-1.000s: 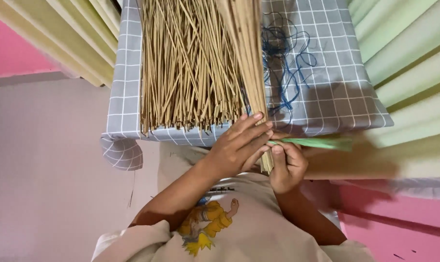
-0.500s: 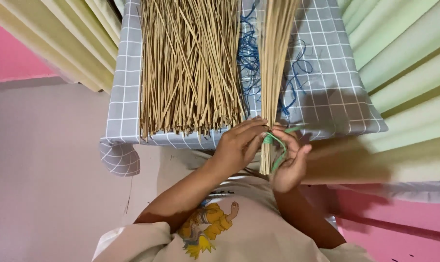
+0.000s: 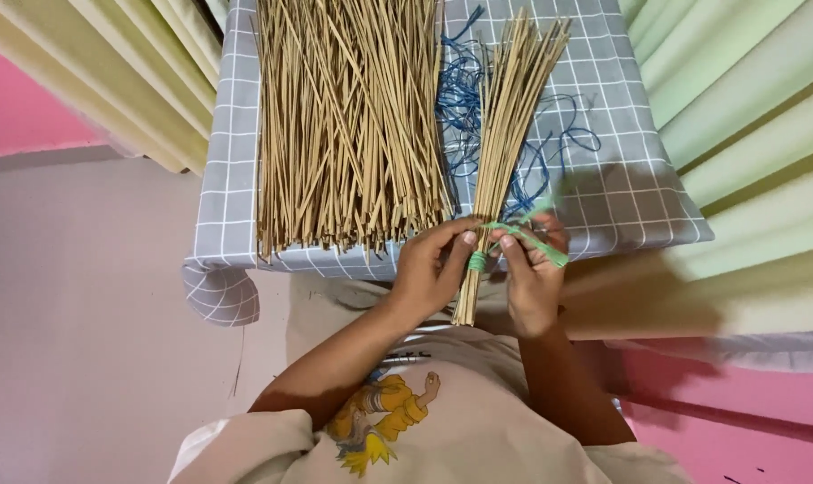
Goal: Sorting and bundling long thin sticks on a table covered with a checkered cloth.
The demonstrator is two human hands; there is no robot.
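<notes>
Out past the left hand's (image 3: 429,269) knuckles lay the big loose pile of sticks (image 3: 348,125), spread on the grey checked worktop (image 3: 232,152). That left hand was closed round the small bundle of sticks (image 3: 501,134), pinching it just beside the green tape (image 3: 478,261) wound near its lower end. The bundle fanned up between both hands, over tangled blue cord (image 3: 465,108). The right hand (image 3: 532,269) gripped the tape's free end, pulled taut and slanting away to its outer side. My read: slacken that tape and the wrap could loosen; ease the left pinch and sticks could slide out, since the far ends splay.
</notes>
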